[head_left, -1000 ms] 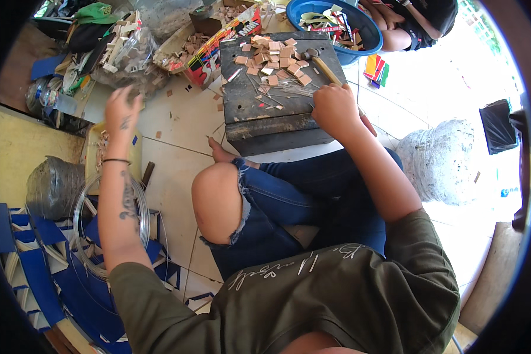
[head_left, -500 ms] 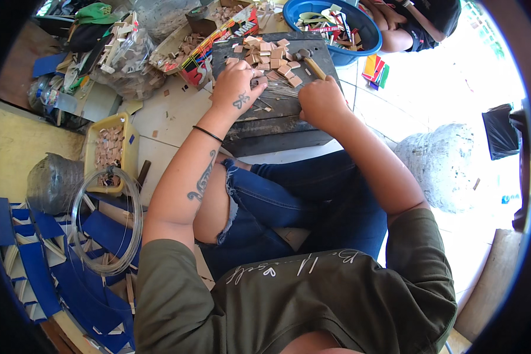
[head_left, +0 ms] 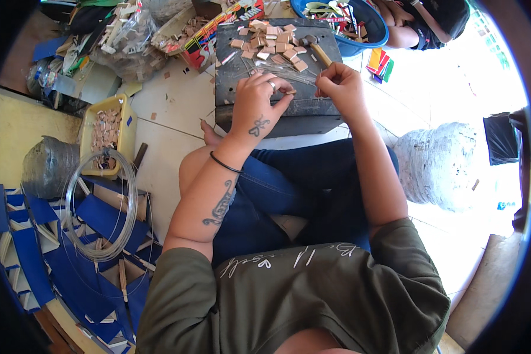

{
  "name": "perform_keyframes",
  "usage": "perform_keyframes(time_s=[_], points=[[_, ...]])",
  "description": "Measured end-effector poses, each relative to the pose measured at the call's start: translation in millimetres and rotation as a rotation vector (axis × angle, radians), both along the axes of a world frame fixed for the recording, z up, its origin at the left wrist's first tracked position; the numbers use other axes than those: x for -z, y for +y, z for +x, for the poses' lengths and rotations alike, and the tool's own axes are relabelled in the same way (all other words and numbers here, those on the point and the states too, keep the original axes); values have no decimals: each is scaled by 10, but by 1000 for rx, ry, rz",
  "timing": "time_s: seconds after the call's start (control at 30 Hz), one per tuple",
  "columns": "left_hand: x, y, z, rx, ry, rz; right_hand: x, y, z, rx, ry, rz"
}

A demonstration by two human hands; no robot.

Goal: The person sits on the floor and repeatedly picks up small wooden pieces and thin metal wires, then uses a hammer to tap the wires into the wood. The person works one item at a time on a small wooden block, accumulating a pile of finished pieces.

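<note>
Over the near part of a dark workbench (head_left: 230,109), my left hand (head_left: 258,97) pinches a small wooden piece (head_left: 291,92) between thumb and fingertips. To its right my right hand (head_left: 343,89) is closed in a pinch on what looks like a thin wire (head_left: 317,88); its exact shape is hard to make out. Between and beyond the hands lie several loose thin wires (head_left: 277,71). A heap of small wooden blocks (head_left: 271,41) covers the bench's far side. Beside the heap rests a hammer (head_left: 321,54), its handle pointing toward my right hand, which does not grip it.
A blue basin (head_left: 369,35) of coloured strips stands behind the bench, near another person (head_left: 407,26). At left are a yellow basket (head_left: 133,118) of wooden pieces, a wire coil (head_left: 71,218) and blue-covered pieces (head_left: 88,295). A wrapped bundle (head_left: 433,165) sits at right.
Both hands have drawn back toward me from the blocks and hammer. A small wooden piece now shows in my left fingertips. My right hand has turned into a pinch.
</note>
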State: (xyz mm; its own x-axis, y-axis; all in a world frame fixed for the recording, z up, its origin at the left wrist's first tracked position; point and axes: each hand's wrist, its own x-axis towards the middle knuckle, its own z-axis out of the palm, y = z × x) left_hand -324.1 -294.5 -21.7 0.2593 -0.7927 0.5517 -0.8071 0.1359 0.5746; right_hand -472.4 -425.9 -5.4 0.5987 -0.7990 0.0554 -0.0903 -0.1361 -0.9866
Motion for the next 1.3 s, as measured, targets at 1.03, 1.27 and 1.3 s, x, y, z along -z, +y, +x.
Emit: perform_keyframes(time_s=[1.03, 1.27, 1.3], points=[[276, 39, -15, 24, 109, 25, 115, 358, 66, -60, 29, -326], [284, 38, -21, 21, 103, 26, 96, 391, 73, -39, 24, -390], [287, 37, -20, 21, 104, 26, 97, 393, 79, -39, 19, -395]])
